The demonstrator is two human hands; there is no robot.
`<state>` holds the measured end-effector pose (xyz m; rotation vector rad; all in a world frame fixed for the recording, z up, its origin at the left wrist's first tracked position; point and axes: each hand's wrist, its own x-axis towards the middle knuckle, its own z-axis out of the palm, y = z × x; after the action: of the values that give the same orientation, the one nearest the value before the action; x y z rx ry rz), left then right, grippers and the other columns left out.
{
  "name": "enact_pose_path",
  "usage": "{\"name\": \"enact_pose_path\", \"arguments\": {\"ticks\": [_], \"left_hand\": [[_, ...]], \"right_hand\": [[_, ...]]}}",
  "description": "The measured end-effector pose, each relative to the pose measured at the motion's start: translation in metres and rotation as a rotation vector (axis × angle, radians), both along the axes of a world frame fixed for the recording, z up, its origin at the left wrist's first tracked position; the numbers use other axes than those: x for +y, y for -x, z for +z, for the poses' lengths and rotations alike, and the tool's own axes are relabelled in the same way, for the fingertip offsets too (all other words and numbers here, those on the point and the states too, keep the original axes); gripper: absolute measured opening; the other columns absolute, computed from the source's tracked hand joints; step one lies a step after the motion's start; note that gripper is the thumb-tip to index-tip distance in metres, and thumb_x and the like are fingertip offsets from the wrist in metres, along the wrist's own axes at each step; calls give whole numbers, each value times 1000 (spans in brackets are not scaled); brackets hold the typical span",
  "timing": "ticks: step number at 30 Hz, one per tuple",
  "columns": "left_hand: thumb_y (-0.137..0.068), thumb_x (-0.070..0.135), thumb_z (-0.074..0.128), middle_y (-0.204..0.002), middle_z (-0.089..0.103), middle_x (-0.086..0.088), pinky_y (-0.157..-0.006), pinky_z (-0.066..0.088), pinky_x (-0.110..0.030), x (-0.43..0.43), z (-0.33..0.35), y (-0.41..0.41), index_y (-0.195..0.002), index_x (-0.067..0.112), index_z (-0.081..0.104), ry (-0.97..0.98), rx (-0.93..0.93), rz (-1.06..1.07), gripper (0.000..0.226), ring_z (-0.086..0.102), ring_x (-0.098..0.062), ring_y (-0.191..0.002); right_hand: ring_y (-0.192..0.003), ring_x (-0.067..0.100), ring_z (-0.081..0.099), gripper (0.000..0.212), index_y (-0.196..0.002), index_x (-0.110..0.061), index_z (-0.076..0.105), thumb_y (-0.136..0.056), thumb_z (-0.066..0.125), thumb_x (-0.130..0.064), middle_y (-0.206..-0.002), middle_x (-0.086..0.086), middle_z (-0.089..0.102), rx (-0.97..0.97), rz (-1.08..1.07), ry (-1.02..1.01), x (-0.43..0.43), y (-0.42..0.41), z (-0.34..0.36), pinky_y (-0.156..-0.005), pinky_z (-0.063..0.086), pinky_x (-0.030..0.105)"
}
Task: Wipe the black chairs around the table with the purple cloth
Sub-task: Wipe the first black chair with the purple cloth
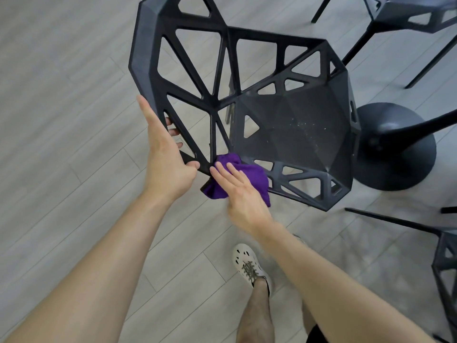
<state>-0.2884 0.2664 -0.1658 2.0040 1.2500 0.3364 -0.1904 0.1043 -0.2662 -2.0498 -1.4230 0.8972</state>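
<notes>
A black chair [291, 129] with a lattice of triangular openings fills the middle of the view, its seat speckled with pale dust. My left hand [165, 154] grips the near left edge of its backrest frame, fingers hooked through an opening. A crumpled purple cloth [257, 179] lies on the near edge of the seat where it meets the back. My right hand [239, 189] presses flat on top of the cloth, fingers spread.
A dark round table base [395, 147] stands right of the chair. Part of a second black chair [408, 18] shows at the top right, a third [445, 268] at the right edge. Grey plank floor lies all around. My white shoe [249, 266] is below.
</notes>
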Motion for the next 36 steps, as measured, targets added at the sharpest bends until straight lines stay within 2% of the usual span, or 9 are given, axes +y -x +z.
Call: {"name": "enact_pose_path", "arguments": {"ticks": [4, 8, 10, 14, 18, 21, 27, 30, 36], "left_hand": [[-73, -2, 93, -160, 38, 1, -109, 55, -38, -4, 4, -2, -163, 38, -31, 23, 1, 3, 159, 58, -15, -127], [-74, -2, 94, -165, 35, 0, -112, 53, -39, -2, 11, -2, -161, 39, -34, 46, 15, -15, 161, 55, -12, -131], [-76, -1, 94, -161, 39, -1, -108, 54, -37, 1, 11, 0, -160, 38, -36, 70, 30, -30, 160, 55, -14, -130], [-76, 3, 93, -163, 38, -7, -107, 55, -48, 5, 10, 3, -163, 35, -33, 30, 56, -49, 157, 52, -27, -141], [-72, -3, 95, -169, 28, 0, -103, 60, -52, 0, 17, 1, -156, 49, -38, 83, 66, -31, 165, 52, -20, -137], [-69, -6, 95, -172, 14, 5, -106, 56, -43, -5, 17, -2, -162, 33, -34, -14, 132, -16, 164, 47, -18, -141], [-75, -8, 65, -169, 24, -26, -131, 18, -58, -58, 10, -11, -169, -1, 10, -671, 282, -69, 109, 20, -43, -162], [-85, 0, 44, -167, 32, -26, -130, 21, -59, -108, -20, -13, -167, -5, 19, -625, 229, -251, 86, 23, -43, -162], [-66, -10, 59, -167, 32, -21, -134, 17, -54, -172, -76, -32, -168, -3, 16, -421, 458, -433, 111, 19, -36, -164]], "right_hand": [[-154, 19, 41, 87, -168, -28, 31, -93, 44, 14, -168, -4, 42, 45, -109, 113, -32, -32, 10, -118, 40, 30], [-95, 10, 67, 63, -156, -30, 50, -103, 38, 1, -124, -2, 68, 265, -610, 59, 9, -38, 45, -80, 49, 10], [-117, 7, 64, 73, -157, -29, 52, -97, 38, 11, -138, -6, 64, 297, -545, -74, 29, -19, 58, -99, 41, 4], [-158, 10, 27, 84, -156, -12, 53, -80, 39, 23, -165, 2, 47, 195, -87, -86, 11, 4, 18, -130, 23, 27], [-160, 19, 32, 81, -150, -20, 61, -80, 43, 17, -163, -2, 50, -18, 120, 79, -23, -46, 0, -129, 28, 34], [-152, 23, 45, 70, -152, -25, 59, -92, 48, 9, -159, 1, 55, -27, -25, 197, -36, -72, 8, -124, 36, 35], [-163, 22, 22, 83, -162, -19, 44, -86, 49, 14, -173, -4, 32, -38, 47, 123, -26, -28, -3, -133, 15, 48], [-164, 20, 17, 86, -159, -20, 51, -81, 46, 17, -173, -6, 31, -55, 88, 34, -57, -45, -24, -134, 12, 46], [-164, 7, 11, 97, -155, -32, 54, -77, 49, 25, -170, -13, 34, -107, 82, 216, -194, -134, -55, -134, 19, 47]]}}
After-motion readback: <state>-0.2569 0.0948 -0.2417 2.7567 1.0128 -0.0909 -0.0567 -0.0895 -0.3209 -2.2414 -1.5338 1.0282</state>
